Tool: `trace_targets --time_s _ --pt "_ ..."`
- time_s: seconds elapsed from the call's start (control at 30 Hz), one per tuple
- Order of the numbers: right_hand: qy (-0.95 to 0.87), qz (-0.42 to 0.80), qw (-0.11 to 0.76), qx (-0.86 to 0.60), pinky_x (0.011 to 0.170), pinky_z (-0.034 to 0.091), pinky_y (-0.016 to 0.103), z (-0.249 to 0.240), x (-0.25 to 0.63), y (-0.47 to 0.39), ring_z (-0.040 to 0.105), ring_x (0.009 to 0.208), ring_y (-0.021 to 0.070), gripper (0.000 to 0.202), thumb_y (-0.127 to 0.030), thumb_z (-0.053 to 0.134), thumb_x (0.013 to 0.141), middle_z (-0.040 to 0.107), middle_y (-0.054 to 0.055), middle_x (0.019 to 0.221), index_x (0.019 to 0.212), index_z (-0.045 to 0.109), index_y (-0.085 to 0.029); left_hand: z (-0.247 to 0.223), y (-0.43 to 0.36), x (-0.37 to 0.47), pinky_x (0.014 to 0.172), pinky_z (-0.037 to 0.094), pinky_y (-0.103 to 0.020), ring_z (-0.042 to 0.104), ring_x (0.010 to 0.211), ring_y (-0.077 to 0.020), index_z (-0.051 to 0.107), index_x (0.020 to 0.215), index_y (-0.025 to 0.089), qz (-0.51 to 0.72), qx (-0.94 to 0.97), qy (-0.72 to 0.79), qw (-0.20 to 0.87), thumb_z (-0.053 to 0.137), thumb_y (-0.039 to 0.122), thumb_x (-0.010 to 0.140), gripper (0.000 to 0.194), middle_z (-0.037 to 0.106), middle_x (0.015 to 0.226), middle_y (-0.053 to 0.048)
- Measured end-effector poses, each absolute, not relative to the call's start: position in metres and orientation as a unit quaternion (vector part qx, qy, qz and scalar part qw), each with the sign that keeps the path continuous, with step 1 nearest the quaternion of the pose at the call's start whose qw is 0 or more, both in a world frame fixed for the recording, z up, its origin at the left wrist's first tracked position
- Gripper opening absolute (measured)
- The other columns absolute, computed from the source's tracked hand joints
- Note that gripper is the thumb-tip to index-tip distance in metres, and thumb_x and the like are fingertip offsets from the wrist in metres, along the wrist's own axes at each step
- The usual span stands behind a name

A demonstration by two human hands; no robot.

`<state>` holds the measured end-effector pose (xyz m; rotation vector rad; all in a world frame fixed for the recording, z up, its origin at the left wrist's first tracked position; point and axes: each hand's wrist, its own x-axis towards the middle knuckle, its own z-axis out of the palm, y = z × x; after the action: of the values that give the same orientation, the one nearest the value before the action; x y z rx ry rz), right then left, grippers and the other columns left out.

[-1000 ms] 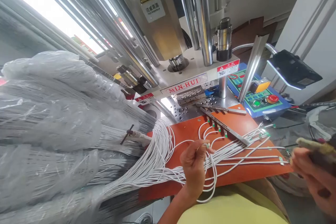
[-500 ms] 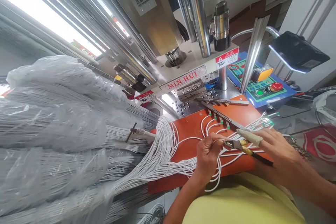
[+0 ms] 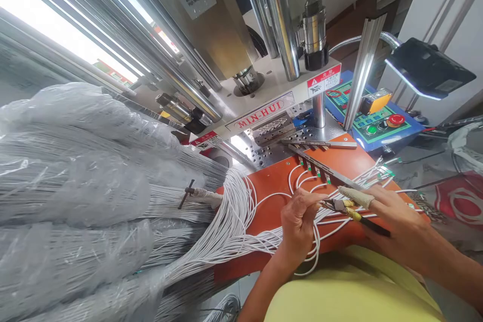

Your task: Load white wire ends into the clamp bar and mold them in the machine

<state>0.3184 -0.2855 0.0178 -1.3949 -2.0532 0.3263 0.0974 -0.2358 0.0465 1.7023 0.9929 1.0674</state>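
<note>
My left hand (image 3: 300, 221) is closed in a pinch around the end of a white cable, over the orange-brown board (image 3: 269, 181). In my right hand (image 3: 394, 216) is a pair of pliers (image 3: 349, 210) with yellow-wrapped handles, its jaws at my left fingertips. A pale finger cot (image 3: 356, 196) covers one right finger. What sits between the jaws is too small to make out. Beyond my hands, several white cables with small green connector boards (image 3: 318, 173) line a metal bar (image 3: 320, 166). More white cables (image 3: 241, 241) run under and beside my left hand.
A press (image 3: 260, 110) marked MIN-HUI stands behind the board, with a metal mold (image 3: 273, 131) on its bed. Bagged cable bundles (image 3: 75, 186) fill the left side. A clamp handle (image 3: 186, 193) sticks out near them. At right are a blue control box (image 3: 388, 126) and a lamp (image 3: 430, 68).
Both hands stay nearly in place with the pliers at the left fingertips. My left fingers have turned slightly, and the whole view has shifted a little.
</note>
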Motion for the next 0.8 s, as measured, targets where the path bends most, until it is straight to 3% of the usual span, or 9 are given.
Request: trace_targets --time_s 0.2,0.43,0.63,0.8 --pt "-0.787 0.139 0.321 -0.508 0.085 0.053 0.038 0.023 0.316 -0.284 0.06 0.109 0.0234 0.047 -0.028 0.056 0.09 0.063 0.008 0.121 0.135 0.046 -0.029 0.048 -0.236 0.097 0.075 0.047 -0.027 0.058 0.078 -0.0145 0.072 0.105 0.025 0.436 0.681 0.39 0.441 0.054 0.02 0.093 0.022 0.066 0.085 -0.003" --pt "-0.754 0.251 0.325 -0.513 0.079 0.056 0.03 0.029 0.311 -0.286 0.064 0.104 0.0213 0.047 -0.025 0.056 0.09 0.066 0.006 0.114 0.136 0.048 -0.03 0.044 -0.237 0.098 0.068 0.046 -0.027 0.054 0.068 -0.0119 0.072 0.101 0.025 0.46 0.644 0.381 0.478 0.054 0.017 0.093 0.021 0.062 0.079 -0.001" --pt "-0.708 0.385 0.312 -0.503 0.086 0.055 0.033 0.042 0.308 -0.287 0.063 0.103 0.0234 0.046 -0.035 0.054 0.093 0.064 0.007 0.122 0.138 0.049 -0.029 0.047 -0.24 0.101 0.071 0.047 -0.026 0.056 0.069 -0.011 0.072 0.098 0.024 0.458 0.628 0.39 0.494 0.055 0.019 0.093 0.019 0.062 0.082 -0.001" --pt "-0.704 0.368 0.325 -0.512 0.084 0.055 0.034 0.037 0.306 -0.287 0.063 0.101 0.0237 0.047 -0.035 0.055 0.091 0.065 0.008 0.115 0.137 0.052 -0.028 0.047 -0.24 0.101 0.066 0.047 -0.023 0.056 0.066 -0.0091 0.071 0.101 0.022 0.457 0.642 0.392 0.475 0.055 0.018 0.093 0.018 0.061 0.081 -0.001"
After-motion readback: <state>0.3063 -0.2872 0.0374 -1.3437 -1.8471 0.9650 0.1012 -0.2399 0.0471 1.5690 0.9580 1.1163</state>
